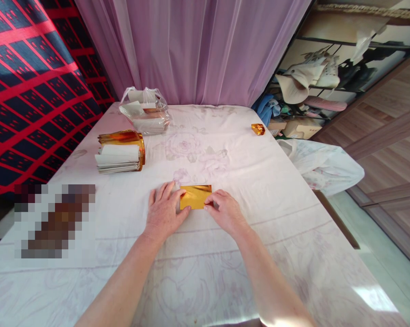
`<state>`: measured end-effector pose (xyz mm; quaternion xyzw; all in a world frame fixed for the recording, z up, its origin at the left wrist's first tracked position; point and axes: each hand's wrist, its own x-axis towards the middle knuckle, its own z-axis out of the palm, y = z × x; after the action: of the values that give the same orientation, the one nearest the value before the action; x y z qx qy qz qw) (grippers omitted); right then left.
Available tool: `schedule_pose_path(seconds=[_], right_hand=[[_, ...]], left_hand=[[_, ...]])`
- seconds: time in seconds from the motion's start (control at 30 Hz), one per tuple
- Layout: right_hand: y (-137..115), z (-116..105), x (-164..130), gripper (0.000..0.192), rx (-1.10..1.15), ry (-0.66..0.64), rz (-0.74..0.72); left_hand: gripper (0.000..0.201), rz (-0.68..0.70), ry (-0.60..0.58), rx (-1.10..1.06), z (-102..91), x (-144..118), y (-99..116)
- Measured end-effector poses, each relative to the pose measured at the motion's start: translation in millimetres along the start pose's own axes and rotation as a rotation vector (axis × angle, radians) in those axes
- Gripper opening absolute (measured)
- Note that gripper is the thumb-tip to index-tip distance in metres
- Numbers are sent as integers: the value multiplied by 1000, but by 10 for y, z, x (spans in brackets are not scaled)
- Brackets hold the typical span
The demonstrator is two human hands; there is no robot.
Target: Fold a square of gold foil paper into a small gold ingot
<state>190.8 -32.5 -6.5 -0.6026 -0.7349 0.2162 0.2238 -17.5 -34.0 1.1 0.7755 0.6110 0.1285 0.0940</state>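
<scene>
In the middle of the floral cloth lies a small rectangle of shiny gold foil paper point(194, 198). My left hand point(163, 211) rests flat at its left side, fingers spread, with the index fingertip and thumb touching the left edge. At the right edge, my right hand point(225, 210) pinches the foil paper between thumb and forefinger, the other fingers curled. Up and to the left stands a stack of folded sheets point(119, 158), pale on one side and gold on the other. A folded gold foil piece point(258, 129) sits at the far right.
A clear plastic bag point(145, 111) of similar sheets stands at the back left. The flowered cloth point(205, 254) covers the surface up to a purple curtain point(205, 50). Shelves with shoes point(327, 75) and a white bag point(324, 165) are on the right. A patch at left is pixelated.
</scene>
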Motion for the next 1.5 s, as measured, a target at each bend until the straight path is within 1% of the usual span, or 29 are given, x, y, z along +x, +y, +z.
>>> schedule_pose_path(seconds=[0.17, 0.33, 0.47, 0.67, 0.73, 0.83, 0.9, 1.03, 1.13, 1.37, 1.5], right_hand=[[18, -93, -3, 10, -38, -38, 31], [49, -159, -4, 13, 0, -86, 60], [70, -186, -6, 19, 22, -102, 68], [70, -197, -6, 25, 6, -118, 58], [66, -199, -7, 25, -1, -119, 54], [59, -202, -8, 25, -10, -123, 46], [59, -203, -10, 24, -21, -123, 42], [63, -199, -10, 23, -26, -118, 31], [65, -196, -10, 23, -20, -113, 30], [71, -199, -11, 22, -18, -110, 20], [80, -191, -6, 21, -29, -112, 15]], left_hand=[[42, 8, 14, 0, 13, -1, -6], [42, -3, 0, 7, 8, 4, 4], [43, -9, -17, 20, 7, 6, 6], [42, -11, -4, 15, -4, 7, 5], [41, -23, -5, 20, -14, 16, 45], [44, -70, 0, 33, -5, 40, 162], [49, -105, 8, 33, 26, 57, 250], [47, -169, 39, 7, 101, 73, 336], [45, -154, 40, -30, 111, 68, 303], [41, -97, -38, -39, 19, 64, 129], [36, -56, -71, -34, 4, 67, 35]])
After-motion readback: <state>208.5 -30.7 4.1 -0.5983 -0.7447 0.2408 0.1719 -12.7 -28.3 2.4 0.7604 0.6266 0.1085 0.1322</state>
